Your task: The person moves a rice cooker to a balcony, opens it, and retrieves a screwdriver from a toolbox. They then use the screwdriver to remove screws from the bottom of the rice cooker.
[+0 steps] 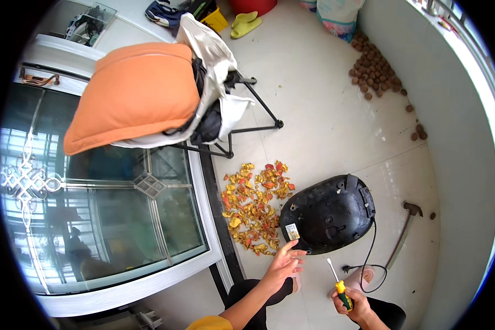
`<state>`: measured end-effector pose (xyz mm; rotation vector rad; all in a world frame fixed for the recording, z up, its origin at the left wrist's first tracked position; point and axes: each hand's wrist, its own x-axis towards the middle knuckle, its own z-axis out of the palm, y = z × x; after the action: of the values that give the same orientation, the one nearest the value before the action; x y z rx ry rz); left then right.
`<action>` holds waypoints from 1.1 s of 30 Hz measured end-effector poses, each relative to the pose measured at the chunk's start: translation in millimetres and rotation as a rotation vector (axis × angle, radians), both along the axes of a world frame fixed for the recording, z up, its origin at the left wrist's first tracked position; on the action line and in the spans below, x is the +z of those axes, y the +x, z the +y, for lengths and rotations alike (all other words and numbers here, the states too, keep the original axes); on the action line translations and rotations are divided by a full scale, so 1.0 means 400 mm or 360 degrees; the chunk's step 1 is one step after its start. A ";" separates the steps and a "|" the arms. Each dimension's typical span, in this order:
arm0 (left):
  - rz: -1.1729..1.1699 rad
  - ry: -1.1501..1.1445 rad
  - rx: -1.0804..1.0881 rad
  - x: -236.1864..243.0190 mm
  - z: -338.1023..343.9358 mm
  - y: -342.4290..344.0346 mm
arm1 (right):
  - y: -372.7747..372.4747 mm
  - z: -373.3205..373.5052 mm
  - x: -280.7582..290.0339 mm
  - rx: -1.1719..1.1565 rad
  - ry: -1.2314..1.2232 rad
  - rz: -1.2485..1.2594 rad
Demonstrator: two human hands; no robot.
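A black rounded appliance (330, 212) lies on the floor before me, its underside with screw holes and a small label (292, 231) facing up. Its thin power cord (375, 247) loops down on the right to a plug near my foot. My left hand (283, 267) is at the near edge by the label, fingers spread and holding nothing; whether a fingertip touches the casing I cannot tell. In my right hand (357, 307) is a screwdriver (342, 294) with a yellow and green handle, its shaft pointing up and left, apart from the appliance.
Dried orange-yellow peel pieces (253, 209) are spread left of the appliance. A hammer (404, 234) lies to its right. Round brown balls (377, 69) are heaped along the wall. A folding chair with an orange cushion (137, 93) stands beside the glass door (104, 181); yellow slippers (246, 25) are farther off.
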<state>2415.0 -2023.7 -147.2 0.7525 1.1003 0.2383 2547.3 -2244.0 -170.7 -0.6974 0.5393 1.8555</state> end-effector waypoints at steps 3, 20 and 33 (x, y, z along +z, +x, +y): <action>-0.0333 -0.0668 -0.0077 -0.055 -0.046 -0.153 | -0.049 -0.002 -0.004 0.0077 0.0134 -0.0016; -0.0475 -0.0784 0.0561 0.794 -0.212 -0.165 | -0.175 -0.006 0.820 0.0494 0.0315 -0.0064; -0.0313 -0.0074 0.1125 0.942 -0.031 -0.267 | -0.077 0.123 1.135 0.0637 0.0290 -0.0380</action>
<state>2308.1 -2036.0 229.7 0.2645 1.1443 0.8625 2516.7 -2194.7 283.1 -0.9375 0.0742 2.1177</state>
